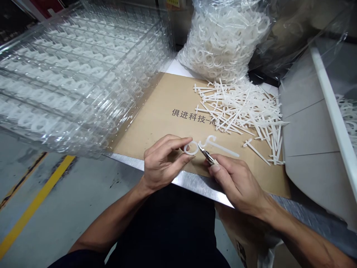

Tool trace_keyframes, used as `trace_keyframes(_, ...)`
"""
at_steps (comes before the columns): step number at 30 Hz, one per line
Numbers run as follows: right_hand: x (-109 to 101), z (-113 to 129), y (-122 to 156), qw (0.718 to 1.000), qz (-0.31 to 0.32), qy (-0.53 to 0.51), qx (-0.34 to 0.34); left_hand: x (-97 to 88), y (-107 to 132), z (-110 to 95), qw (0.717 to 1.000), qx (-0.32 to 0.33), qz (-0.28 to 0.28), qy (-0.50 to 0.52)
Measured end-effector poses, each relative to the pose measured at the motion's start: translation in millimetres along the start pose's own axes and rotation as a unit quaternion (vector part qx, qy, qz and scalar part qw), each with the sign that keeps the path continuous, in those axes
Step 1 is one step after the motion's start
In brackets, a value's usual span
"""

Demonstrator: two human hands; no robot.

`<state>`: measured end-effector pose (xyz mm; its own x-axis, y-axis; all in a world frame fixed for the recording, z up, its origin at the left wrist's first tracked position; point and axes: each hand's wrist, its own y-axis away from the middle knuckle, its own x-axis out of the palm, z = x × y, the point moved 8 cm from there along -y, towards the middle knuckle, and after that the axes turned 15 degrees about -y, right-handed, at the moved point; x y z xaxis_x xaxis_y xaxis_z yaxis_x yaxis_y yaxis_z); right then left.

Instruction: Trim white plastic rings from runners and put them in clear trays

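1. The left hand (163, 160) was partly curled just inside the desk's (200, 182) near edge, its thumb and forefinger drawn together on a white ring (190, 153), one at each side of it.
2. The ring stood over the cardboard sheet (152, 115), near the middle of that sheet's near edge.
3. The right hand (237, 182) was closed around the handle of a small metal cutting tool (206, 154), thumb on top, also by the near edge. The tool's tip was right beside the ring; whether its blades had met could not be told.
4. A white stem (224, 147) with a hooked end lay just beyond the tool, the hook close to the ring; whether the two were joined was too small to tell.
5. A loose pile of white stems (242, 104) covered the sheet's far right corner, and one single stem (258, 152) lay on the pile's near side, toward the right edge.
6. A clear bag of white rings (220, 44) stood behind the pile, at the sheet's far edge.
7. Clear trays (152, 56) filled with white pieces took up the desk's left side, reaching out past its near edge.
8. A white bin (331, 96) stood along the sheet's right edge.
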<state>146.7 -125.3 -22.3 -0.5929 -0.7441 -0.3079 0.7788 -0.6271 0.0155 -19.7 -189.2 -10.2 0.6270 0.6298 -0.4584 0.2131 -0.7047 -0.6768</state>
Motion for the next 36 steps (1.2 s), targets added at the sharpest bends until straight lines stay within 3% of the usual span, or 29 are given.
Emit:
trace_keyframes(7, -1, -13, -3, 0.999, -0.010, -0.016, 0.046, 4.8, -1, 5, 0.999, -0.030, 0.019, 0.017)
trace_keyframes(14, -6, -37, 0, 0.968, -0.048, -0.205, 0.140, 5.2, 5, 21, 0.995, -0.089, 0.008, 0.052)
trace_keyframes(21, -3, -34, 1, 0.962, -0.038, -0.231, 0.139, 5.8, 9, 26, 0.991, -0.107, 0.009, 0.079)
trace_keyframes(36, -3, -35, 5, 0.972, -0.025, -0.201, 0.120, 2.3, 5, 15, 0.997, -0.067, -0.004, 0.048)
